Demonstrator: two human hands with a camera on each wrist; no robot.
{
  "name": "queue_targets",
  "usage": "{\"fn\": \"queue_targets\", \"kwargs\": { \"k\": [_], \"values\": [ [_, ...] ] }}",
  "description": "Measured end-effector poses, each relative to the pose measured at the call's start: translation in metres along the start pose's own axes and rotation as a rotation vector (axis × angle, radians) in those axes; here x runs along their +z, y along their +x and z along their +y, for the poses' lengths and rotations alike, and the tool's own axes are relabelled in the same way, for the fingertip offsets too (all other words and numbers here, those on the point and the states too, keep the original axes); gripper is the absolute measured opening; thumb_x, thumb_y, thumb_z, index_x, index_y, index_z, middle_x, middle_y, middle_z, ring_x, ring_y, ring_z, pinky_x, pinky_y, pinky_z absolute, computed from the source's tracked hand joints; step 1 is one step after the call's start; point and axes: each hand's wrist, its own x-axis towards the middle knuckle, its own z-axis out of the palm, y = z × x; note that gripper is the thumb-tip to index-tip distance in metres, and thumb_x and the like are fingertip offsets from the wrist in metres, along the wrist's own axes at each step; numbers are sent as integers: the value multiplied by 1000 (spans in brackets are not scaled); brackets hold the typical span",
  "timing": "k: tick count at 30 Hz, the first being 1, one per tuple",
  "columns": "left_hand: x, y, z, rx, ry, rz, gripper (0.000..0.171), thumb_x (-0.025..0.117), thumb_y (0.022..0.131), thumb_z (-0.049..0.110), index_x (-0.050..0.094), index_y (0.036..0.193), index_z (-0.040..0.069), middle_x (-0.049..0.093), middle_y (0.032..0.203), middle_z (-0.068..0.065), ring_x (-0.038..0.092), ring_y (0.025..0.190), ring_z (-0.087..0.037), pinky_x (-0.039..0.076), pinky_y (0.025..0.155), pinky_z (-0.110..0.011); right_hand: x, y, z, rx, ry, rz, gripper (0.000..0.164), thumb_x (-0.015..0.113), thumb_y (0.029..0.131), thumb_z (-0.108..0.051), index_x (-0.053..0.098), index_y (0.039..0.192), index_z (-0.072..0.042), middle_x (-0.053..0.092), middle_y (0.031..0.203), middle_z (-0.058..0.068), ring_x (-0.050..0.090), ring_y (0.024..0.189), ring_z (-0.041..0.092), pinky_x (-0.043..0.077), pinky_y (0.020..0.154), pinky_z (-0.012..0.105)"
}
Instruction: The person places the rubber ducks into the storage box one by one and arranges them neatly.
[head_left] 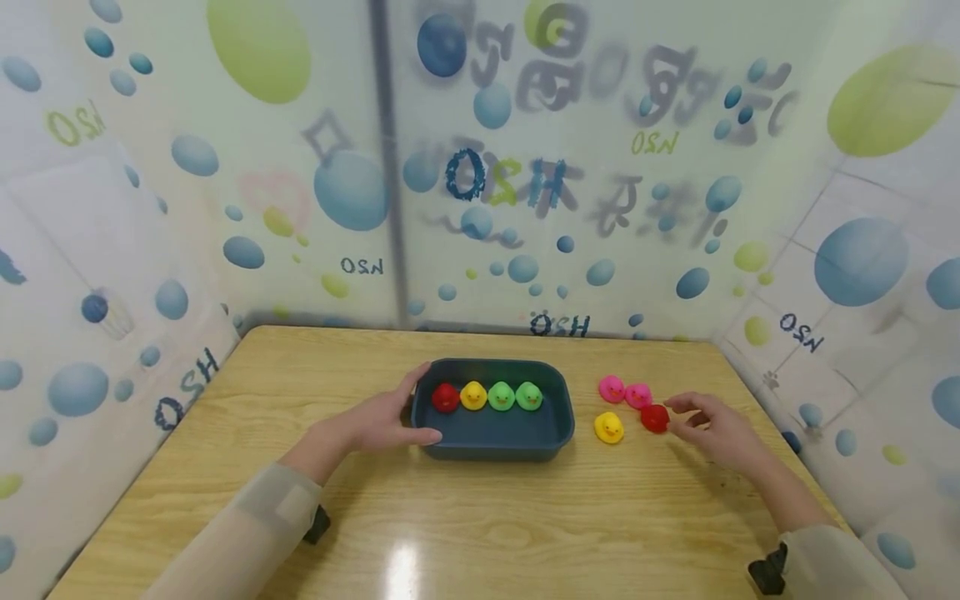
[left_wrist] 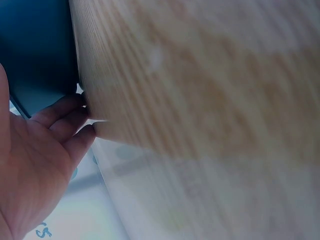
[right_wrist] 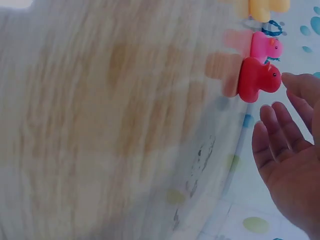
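Note:
A dark blue tray (head_left: pixel 491 454) stands on the table with a row inside it: a red duck (head_left: pixel 446 397), a yellow duck (head_left: pixel 473 396) and two green ducks (head_left: pixel 501 397). My left hand (head_left: pixel 382 418) holds the tray's left end, thumb along the front corner and fingers at the back one. To the right of the tray sit another red duck (head_left: pixel 655 418), two pink ducks (head_left: pixel 612 388) and a yellow duck (head_left: pixel 609 427). My right hand (head_left: pixel 708 427) is beside that red duck, thumb and fingers parted, fingertips close to its head in the right wrist view.
The wooden table (head_left: pixel 480 525) reaches back to a pale wall (head_left: pixel 480 283) printed with blue and green dots. Similar walls flank it on the left and right. A glare spot shines on the table's front part.

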Motion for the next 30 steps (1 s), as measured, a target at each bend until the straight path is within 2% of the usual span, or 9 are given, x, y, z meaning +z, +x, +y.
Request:
{"fn": "queue_targets", "kwargs": {
  "k": [6,13,20,25,30],
  "values": [
    [2,-1,-1,8,2,-1,122,77,93,71,-3,177,33,48,168,-27,54,150,-45,40,127,-66,4,5,2,-15,10,-63,49,76,104,-23,64,147,-5,64,144,24,64,111,30,57,85,35],
    [3,0,-1,8,5,3,121,77,94,70,-3,177,35,49,168,-26,55,149,-44,41,126,-66,7,8,4,11,23,-96,55,80,101,-25,61,150,-5,63,144,23,64,115,32,59,92,41],
    [3,1,-2,-9,13,8,121,77,94,68,-4,177,36,44,171,-27,51,152,-46,39,127,-67,9,5,1,45,1,-87,52,81,101,-24,64,147,-9,67,141,19,65,113,31,59,92,42],
    [2,0,-2,-2,17,8,120,77,94,68,-3,177,34,45,170,-27,53,151,-46,39,127,-66,11,2,1,7,-24,-63,46,83,99,-22,68,140,-6,70,134,18,67,110,29,60,90,44],
    [1,-1,0,2,25,6,121,75,93,71,-3,177,33,50,167,-27,56,148,-45,42,126,-65,13,0,3,-32,-28,-53,43,85,98,-24,72,134,-6,73,128,15,69,106,25,60,89,39]
  ]
}}
